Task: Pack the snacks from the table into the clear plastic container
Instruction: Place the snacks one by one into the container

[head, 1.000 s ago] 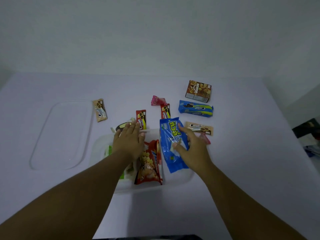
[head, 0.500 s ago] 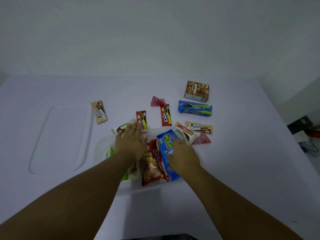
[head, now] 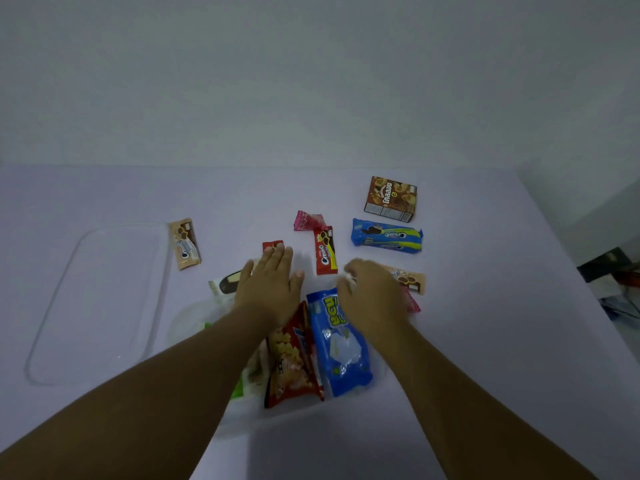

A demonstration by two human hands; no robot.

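Note:
The clear plastic container (head: 294,419) sits at the near middle of the table. A blue bag (head: 341,344), a red snack bag (head: 291,362) and something green (head: 239,393) lie inside it. My left hand (head: 270,285) rests flat and open over the container's far rim, its fingertips touching a small red packet (head: 273,244). Just beyond the blue bag, my right hand (head: 372,294) curls its fingers on a white packet (head: 348,279), which is mostly hidden.
Loose on the table are a brown box (head: 391,199), a blue cookie roll (head: 386,236), a red packet (head: 325,251), a pink packet (head: 308,220), two beige packets (head: 185,243) (head: 410,280) and a chocolate bar packet (head: 225,282). The clear lid (head: 97,299) lies at the left. Dark clutter (head: 609,268) sits past the table's right edge.
My right hand set the blue bag into the container, let go, and moved forward onto the white packet. My left hand slid slightly forward.

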